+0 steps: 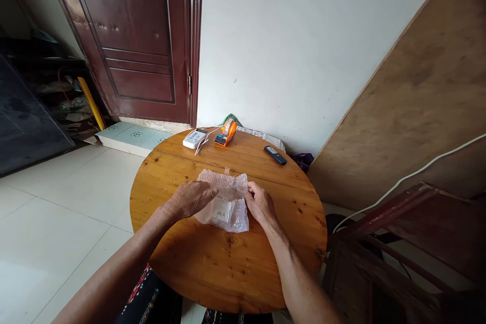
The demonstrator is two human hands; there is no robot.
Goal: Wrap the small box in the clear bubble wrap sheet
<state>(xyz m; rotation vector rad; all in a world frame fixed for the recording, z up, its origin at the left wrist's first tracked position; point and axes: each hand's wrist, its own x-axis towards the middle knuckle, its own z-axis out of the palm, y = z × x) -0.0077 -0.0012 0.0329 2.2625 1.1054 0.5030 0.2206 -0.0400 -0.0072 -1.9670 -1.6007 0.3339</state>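
Note:
A sheet of clear bubble wrap (228,190) lies on the round wooden table (212,258), folded over a small white square item (221,211) that shows through it. My left hand (194,197) rests on the wrap's left side with fingers curled over the folded edge. My right hand (259,202) pinches the wrap's right edge. A short strip of tape (227,170) sticks up at the wrap's far edge.
At the table's far side sit a white box with a cable (195,138), an orange tape dispenser (226,134) and a dark remote (275,155). A large wooden board (417,101) leans on the wall at right; a dark wooden chair (410,248) stands beside the table. A door (136,35) is at back left.

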